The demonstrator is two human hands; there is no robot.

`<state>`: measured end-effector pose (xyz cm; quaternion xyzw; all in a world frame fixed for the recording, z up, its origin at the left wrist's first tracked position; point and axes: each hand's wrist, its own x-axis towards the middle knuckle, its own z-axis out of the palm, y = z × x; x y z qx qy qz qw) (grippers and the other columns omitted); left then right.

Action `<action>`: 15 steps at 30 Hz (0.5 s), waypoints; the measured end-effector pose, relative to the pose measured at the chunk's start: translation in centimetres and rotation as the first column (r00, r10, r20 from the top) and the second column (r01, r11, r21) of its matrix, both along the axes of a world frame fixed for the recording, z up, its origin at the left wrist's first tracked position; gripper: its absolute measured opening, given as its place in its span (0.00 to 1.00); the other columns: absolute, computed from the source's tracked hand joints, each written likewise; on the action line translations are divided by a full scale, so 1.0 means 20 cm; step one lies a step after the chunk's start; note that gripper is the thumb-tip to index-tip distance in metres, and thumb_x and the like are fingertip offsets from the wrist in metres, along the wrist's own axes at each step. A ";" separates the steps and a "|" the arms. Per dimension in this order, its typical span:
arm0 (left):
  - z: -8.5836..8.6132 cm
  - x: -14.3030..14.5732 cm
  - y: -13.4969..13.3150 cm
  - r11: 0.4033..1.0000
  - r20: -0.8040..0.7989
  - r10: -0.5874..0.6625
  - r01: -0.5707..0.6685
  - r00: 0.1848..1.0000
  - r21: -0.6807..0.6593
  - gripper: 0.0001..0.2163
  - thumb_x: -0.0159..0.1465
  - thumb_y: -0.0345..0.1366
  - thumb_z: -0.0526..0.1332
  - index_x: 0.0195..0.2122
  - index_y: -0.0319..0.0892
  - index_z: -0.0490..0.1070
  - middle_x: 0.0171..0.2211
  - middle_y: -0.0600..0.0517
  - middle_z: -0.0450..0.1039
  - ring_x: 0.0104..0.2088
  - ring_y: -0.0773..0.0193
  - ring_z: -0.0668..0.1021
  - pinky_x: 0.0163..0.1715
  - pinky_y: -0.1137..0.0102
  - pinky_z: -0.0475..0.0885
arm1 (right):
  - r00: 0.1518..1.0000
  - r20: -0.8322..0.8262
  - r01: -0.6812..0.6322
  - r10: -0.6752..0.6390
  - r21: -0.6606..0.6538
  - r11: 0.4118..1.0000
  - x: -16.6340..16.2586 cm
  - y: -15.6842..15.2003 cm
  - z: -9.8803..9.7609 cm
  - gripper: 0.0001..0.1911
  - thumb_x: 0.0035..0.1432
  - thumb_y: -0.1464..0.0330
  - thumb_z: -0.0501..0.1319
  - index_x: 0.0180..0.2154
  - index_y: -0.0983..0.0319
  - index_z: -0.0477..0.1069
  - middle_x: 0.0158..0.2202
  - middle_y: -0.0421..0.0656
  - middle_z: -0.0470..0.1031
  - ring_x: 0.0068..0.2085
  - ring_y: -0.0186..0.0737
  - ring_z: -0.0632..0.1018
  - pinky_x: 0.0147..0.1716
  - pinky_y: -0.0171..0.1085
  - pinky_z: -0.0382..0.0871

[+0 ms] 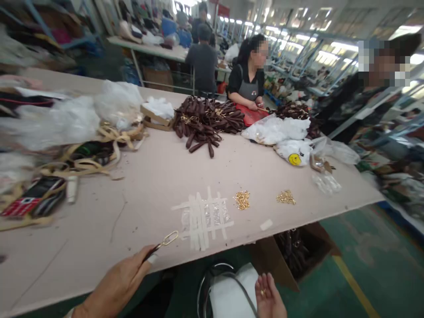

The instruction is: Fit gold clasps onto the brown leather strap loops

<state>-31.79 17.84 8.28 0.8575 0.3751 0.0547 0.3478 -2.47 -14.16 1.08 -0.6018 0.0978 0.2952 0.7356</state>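
The left hand (124, 276) pinches a dark-brown strap (152, 252) with an oval gold metal ring (164, 242); the right hand (270, 298), fingers outstretched, bears tiny gold metal pieces (263, 292).

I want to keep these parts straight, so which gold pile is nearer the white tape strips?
The left pile in the picture, just right of the white tape strips; the right pile lies farther from them, toward the clear plastic.

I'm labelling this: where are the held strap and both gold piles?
Held strap (152, 253), head view: its dark section.
Left gold pile (243, 200), head view: its middle.
Right gold pile (285, 197), head view: its middle.
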 end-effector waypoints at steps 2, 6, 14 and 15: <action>-0.08 0.02 0.15 0.999 -0.011 -0.022 0.022 1.000 0.024 0.20 0.67 0.45 0.51 0.54 0.46 0.73 0.46 0.51 0.83 0.43 0.56 0.85 0.43 0.71 0.78 | 0.990 0.026 0.140 -0.140 0.003 0.990 0.13 0.09 -0.01 0.18 0.48 0.53 0.72 0.35 0.56 0.76 0.34 0.40 0.79 0.36 0.41 0.81 0.37 0.41 0.80; -0.22 0.03 0.30 0.999 -0.023 -0.003 0.005 1.000 0.054 0.16 0.65 0.45 0.54 0.50 0.54 0.74 0.45 0.58 0.83 0.42 0.57 0.85 0.42 0.69 0.79 | 0.955 0.074 0.288 -0.289 0.021 0.957 0.41 0.24 0.01 0.20 0.46 0.54 0.73 0.36 0.58 0.76 0.34 0.41 0.80 0.38 0.40 0.82 0.42 0.40 0.80; -0.21 0.21 0.33 0.994 -0.083 0.065 -0.058 0.994 0.088 0.17 0.66 0.47 0.52 0.50 0.52 0.75 0.46 0.57 0.83 0.43 0.58 0.85 0.47 0.70 0.78 | 0.896 0.124 0.430 -0.426 -0.010 0.903 1.08 0.48 0.08 0.14 0.67 0.60 0.60 0.47 0.64 0.71 0.44 0.44 0.75 0.41 0.38 0.78 0.41 0.42 0.76; -0.22 0.25 0.33 0.991 -0.074 0.080 -0.072 0.994 0.114 0.17 0.66 0.46 0.52 0.50 0.51 0.75 0.47 0.57 0.82 0.43 0.58 0.85 0.48 0.70 0.78 | 0.892 0.140 0.437 -0.430 -0.021 0.899 1.15 0.50 0.10 0.15 0.67 0.60 0.60 0.48 0.64 0.71 0.45 0.44 0.75 0.42 0.38 0.78 0.41 0.42 0.76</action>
